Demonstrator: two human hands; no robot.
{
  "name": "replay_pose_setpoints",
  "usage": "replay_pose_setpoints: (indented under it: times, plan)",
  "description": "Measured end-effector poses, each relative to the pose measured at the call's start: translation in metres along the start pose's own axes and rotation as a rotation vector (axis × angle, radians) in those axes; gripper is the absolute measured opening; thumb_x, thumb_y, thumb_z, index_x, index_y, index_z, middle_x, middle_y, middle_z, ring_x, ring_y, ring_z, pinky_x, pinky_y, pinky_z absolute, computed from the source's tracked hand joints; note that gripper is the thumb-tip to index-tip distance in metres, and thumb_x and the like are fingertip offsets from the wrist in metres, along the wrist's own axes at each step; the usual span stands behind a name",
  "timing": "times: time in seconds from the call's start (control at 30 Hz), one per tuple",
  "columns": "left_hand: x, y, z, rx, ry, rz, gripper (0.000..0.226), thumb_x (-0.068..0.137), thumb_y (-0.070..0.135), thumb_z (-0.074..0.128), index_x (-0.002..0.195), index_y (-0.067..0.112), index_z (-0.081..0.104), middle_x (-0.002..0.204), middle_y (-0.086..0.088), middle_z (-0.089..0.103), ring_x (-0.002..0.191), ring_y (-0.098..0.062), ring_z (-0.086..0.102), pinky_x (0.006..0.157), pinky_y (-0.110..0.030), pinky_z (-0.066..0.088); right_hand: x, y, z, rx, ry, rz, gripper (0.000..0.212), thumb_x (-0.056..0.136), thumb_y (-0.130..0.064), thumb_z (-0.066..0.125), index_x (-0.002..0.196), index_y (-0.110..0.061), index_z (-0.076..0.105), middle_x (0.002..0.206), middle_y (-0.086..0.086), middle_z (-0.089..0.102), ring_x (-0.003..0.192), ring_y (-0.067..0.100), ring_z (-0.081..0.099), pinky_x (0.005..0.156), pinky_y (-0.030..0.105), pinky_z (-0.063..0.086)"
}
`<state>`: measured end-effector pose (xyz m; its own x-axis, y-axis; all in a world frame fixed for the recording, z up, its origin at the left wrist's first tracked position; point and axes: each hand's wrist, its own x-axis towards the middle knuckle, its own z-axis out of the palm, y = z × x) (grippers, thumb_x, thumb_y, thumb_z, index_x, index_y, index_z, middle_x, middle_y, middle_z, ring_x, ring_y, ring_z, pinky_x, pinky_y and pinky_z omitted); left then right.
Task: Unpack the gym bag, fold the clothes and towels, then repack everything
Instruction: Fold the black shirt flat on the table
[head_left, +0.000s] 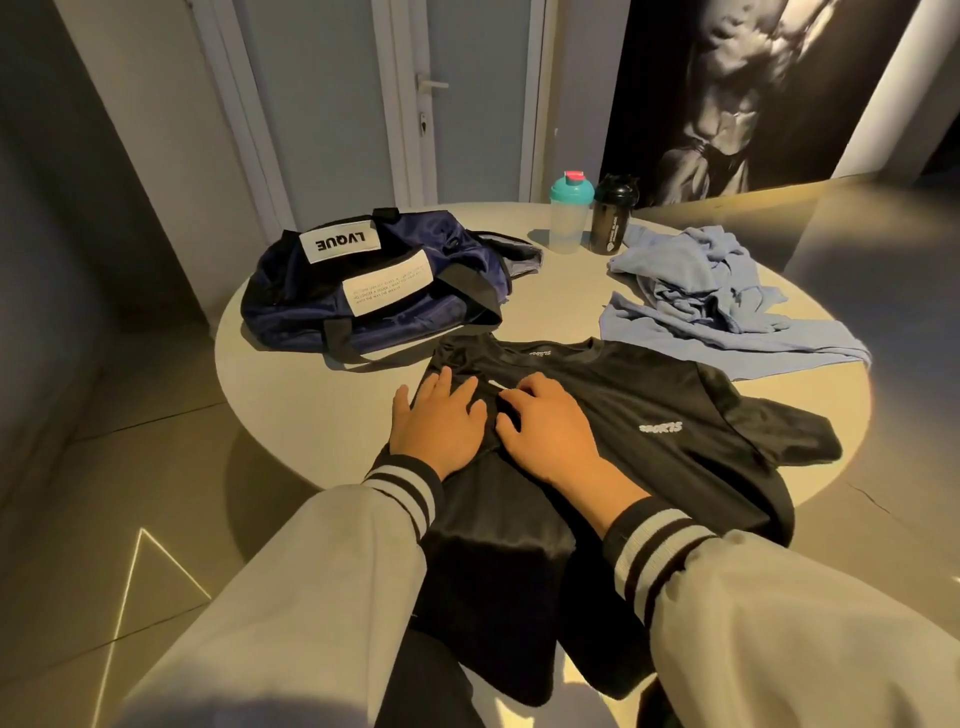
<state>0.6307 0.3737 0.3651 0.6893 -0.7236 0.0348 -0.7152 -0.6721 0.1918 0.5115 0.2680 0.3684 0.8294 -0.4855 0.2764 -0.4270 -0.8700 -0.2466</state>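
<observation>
Fingers (449, 387) press black shirt (649, 395) | collar far, hem near

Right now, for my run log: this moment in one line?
phase: folding | left grip: flat on black shirt | right grip: on shirt | blue cloth: crumpled

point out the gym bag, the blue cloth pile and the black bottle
gym bag (387, 286): head view, on its large white label
blue cloth pile (691, 291): head view, on its crumpled middle
black bottle (613, 226): head view, on its dark body
</observation>
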Motion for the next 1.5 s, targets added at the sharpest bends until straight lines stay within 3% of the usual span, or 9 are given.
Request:
replay_pose_setpoints:
  times: [0.13,0.37,0.57,0.7,0.83,1.0,1.13,1.3,1.5]
  plan:
    - [0.001,-0.002,0.003,0.04,0.12,-0.056,0.053,0.105,0.046,0.026,0.156,0.033,0.032,0.169,-0.003,0.014,0.155,-0.023,0.006,0.124,-0.051,-0.001,-0.011,0.007,-0.012,-0.182,0.031,0.075,0.04,0.097,-0.045,0.046,0.125,-0.021,0.063,0.12,0.007,0.054,0.111,0.029,0.05,0.085,0.04,0.044]
    - [-0.005,0.004,-0.011,-0.002,0.492,0.185,0.036,0.103,0.031,0.043,0.131,0.026,0.066,0.141,0.003,0.057,0.129,-0.022,0.045,0.112,-0.042,0.028,-0.026,0.023,-0.013,-0.042,-0.227,0.21,0.062,0.102,-0.057,0.03,0.156,-0.028,0.028,0.163,0.004,0.024,0.151,0.025,0.016,0.12,0.052,0.015]
    - [-0.019,0.033,0.004,0.021,-0.091,0.157,0.063,0.103,0.061,0.024,0.16,0.033,0.021,0.168,-0.002,0.015,0.153,-0.027,0.014,0.123,-0.048,0.013,-0.029,0.03,-0.015,0.168,-0.053,0.195,0.048,0.102,-0.03,0.046,0.147,-0.014,0.047,0.149,0.008,0.048,0.14,0.025,0.039,0.117,0.044,0.026]
    - [-0.01,0.027,0.0,0.032,-0.1,0.105,0.063,0.103,0.058,0.025,0.16,0.032,0.017,0.169,-0.001,0.009,0.155,-0.025,0.008,0.124,-0.052,0.004,-0.044,0.046,-0.03,-0.007,0.159,0.175,0.035,0.097,-0.031,0.053,0.125,-0.016,0.066,0.124,0.006,0.06,0.117,0.028,0.052,0.098,0.041,0.042]
    - [-0.01,0.052,-0.015,0.088,-0.111,0.07,0.062,0.102,0.043,0.039,0.16,0.027,0.021,0.169,-0.004,0.012,0.155,-0.026,0.01,0.122,-0.055,-0.003,-0.056,0.061,-0.039,-0.051,0.022,0.343,0.037,0.097,-0.039,0.048,0.129,-0.025,0.06,0.133,0.003,0.051,0.128,0.028,0.04,0.105,0.047,0.029]
    - [-0.022,0.131,-0.003,-0.494,-0.157,0.303,0.056,0.099,0.002,0.041,0.154,0.014,0.039,0.162,-0.006,0.033,0.149,-0.023,0.029,0.123,-0.032,0.021,-0.06,0.075,-0.043,0.32,0.012,0.336,0.042,0.095,-0.016,0.053,0.137,-0.014,0.057,0.137,0.011,0.058,0.126,0.03,0.052,0.103,0.039,0.043]
    - [-0.022,0.167,0.018,-0.49,-0.107,0.26,0.049,0.106,0.021,0.039,0.155,0.018,0.036,0.158,-0.005,0.039,0.145,-0.026,0.035,0.119,-0.038,0.03,-0.074,0.101,-0.06,0.428,0.15,0.341,0.036,0.091,0.001,0.05,0.122,-0.008,0.068,0.121,0.013,0.066,0.112,0.03,0.059,0.093,0.035,0.048]
    - [-0.018,0.204,0.026,-0.039,-0.077,0.133,0.059,0.102,0.057,0.029,0.157,0.035,0.024,0.158,-0.01,0.03,0.141,-0.037,0.028,0.114,-0.054,0.024,-0.088,0.145,-0.066,-0.006,0.122,0.544,0.043,0.098,-0.037,0.048,0.137,-0.021,0.056,0.147,0.014,0.045,0.143,0.034,0.028,0.117,0.051,0.026]
    - [-0.011,0.21,0.05,-0.012,0.1,0.598,0.046,0.107,0.035,0.035,0.152,0.033,0.04,0.159,0.004,0.037,0.144,-0.019,0.031,0.12,-0.042,0.02,-0.095,0.164,-0.075,0.047,-0.091,0.815,0.059,0.102,-0.054,0.03,0.155,-0.027,0.028,0.165,0.02,0.003,0.151,0.041,-0.009,0.118,0.062,-0.003]
